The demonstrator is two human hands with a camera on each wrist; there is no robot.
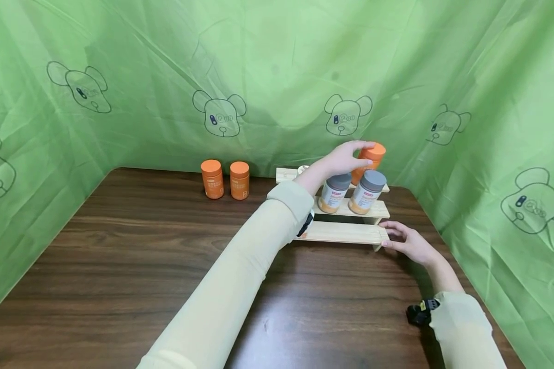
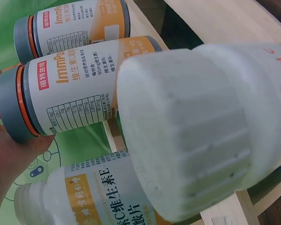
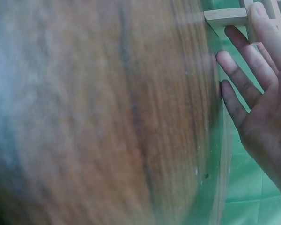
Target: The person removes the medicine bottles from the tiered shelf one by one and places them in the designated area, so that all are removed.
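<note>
So it's a wood table [image 1: 166, 282] with green curtain [image 1: 277, 56] on three sides, left hand [image 1: 341, 160] gripping an orange bottle [image 1: 375, 152], right hand [image 1: 412, 246] pinching the end of a rack [image 1: 343, 232].

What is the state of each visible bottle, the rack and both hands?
Leftmost orange bottle: upright, lidded
Middle orange bottle: upright, lidded
Rightmost orange bottle: lidded
Left grey-lidded bottle: upright, closed
Right grey-lidded bottle: upright, closed
Nearer white bottle: closed
Farther white bottle: closed
Wooden rack: standing
Left hand: holding rightmost orange bottle
Right hand: pinching rack's end
</note>
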